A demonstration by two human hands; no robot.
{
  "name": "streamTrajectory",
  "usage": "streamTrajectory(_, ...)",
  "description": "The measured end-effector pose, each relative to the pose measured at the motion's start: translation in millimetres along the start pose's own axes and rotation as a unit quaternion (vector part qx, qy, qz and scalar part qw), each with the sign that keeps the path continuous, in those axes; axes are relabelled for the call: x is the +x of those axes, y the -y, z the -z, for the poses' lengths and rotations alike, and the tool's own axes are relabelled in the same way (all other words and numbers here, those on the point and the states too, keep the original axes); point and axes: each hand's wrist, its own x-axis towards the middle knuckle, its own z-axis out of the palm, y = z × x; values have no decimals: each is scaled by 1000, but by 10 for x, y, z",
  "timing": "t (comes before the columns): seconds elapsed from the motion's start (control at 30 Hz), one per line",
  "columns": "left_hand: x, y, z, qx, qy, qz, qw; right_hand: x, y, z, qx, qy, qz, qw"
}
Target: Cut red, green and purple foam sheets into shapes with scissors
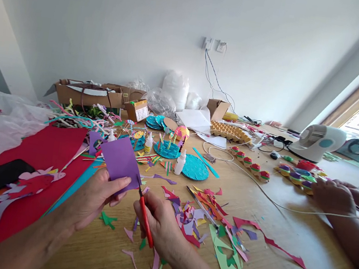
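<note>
Between the thumb and fingers of my left hand is a sheet of purple paper, held up above the wooden table. My right hand grips red-handled scissors, whose blades meet the paper's lower right edge. Coloured paper scraps lie under and to the right of my right hand. A green sheet with cut-out holes rests among them. Large red paper spreads beside my left arm, with a cut paper figure on top.
White glue bottles stand near blue textured discs. A white cable crosses the right side. Another person's hands work at painted egg-carton strips. A white fan, cardboard boxes and an egg tray stand farther back.
</note>
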Motion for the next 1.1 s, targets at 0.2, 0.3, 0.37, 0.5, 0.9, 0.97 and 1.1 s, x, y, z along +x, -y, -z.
streamTrajectory(0.2, -18, 35, -7, -19, 17, 24, 999, -5, 0, 0, 7, -1, -5, 1000)
streamTrajectory(0.3, -18, 45, 2, -28, 26, 29, 999, -3, -18, -8, 13, -4, -15, 1000)
streamTrajectory(0.37, -15, 50, 9, -32, 29, 31, 999, -1, -32, -9, 15, -5, -19, 1000)
streamTrajectory(0.5, -12, 64, 26, -41, 29, 36, 998, 5, -46, -6, 5, -7, -18, 1000)
streamTrajectory(0.9, -35, 81, -13, -50, 61, 78, 994, -1, -23, -1, 13, -2, -20, 1000)
streamTrajectory(0.97, -31, 85, -13, -52, 59, 85, 993, -1, -28, 3, 12, -3, -20, 1000)
streamTrajectory(1.1, -30, 92, -1, -56, 55, 94, 992, 3, -44, 12, 7, -6, -19, 1000)
